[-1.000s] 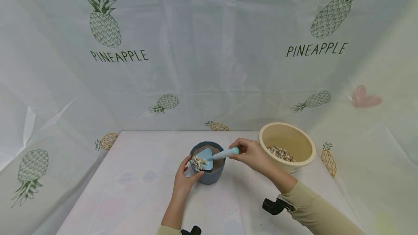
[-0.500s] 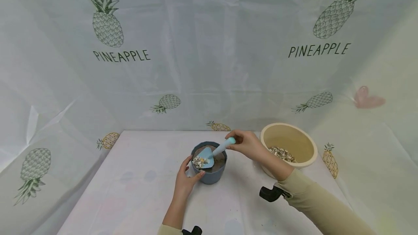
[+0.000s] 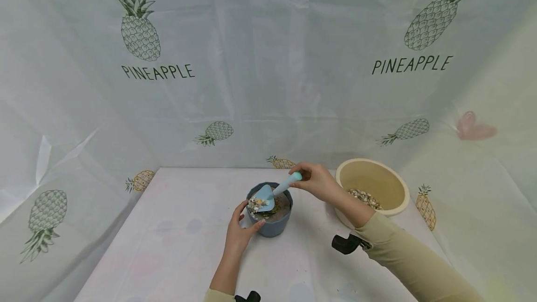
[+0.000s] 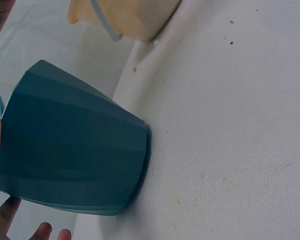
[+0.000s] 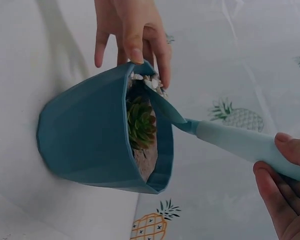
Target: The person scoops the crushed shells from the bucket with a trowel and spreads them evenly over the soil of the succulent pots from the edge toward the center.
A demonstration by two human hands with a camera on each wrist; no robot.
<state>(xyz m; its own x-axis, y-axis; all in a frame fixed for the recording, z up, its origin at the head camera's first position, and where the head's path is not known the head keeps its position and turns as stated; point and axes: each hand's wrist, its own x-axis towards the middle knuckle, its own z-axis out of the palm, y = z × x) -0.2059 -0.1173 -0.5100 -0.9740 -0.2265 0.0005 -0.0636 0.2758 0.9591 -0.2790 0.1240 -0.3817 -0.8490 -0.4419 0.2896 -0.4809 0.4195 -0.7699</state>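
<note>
A blue-grey plant pot (image 3: 271, 229) stands upright on the table. My left hand (image 3: 238, 236) grips its near left rim, thumb in front and fingers round the side. A small green succulent (image 5: 140, 124) grows in the soil inside. With thumb and fingers, my right hand (image 3: 315, 183) pinches the end of a light blue trowel (image 3: 287, 184) from above. The trowel slants down into the pot, its blade over the soil and partly covering the plant in the head view. Small pale pebbles (image 3: 254, 205) lie at the blade's tip, by the left rim.
A cream bucket (image 3: 379, 178) holding more pebbles (image 3: 366, 198) stands at the back right, partly behind my right forearm. Dark specks dot the white tablecloth (image 3: 189, 255). A pineapple-printed curtain (image 3: 268, 83) hangs behind the table.
My right hand has risen and shifted slightly left, tilting the trowel more steeply. The blade has drawn back, and some of the succulent's green shows beneath it. My left hand keeps its hold.
</note>
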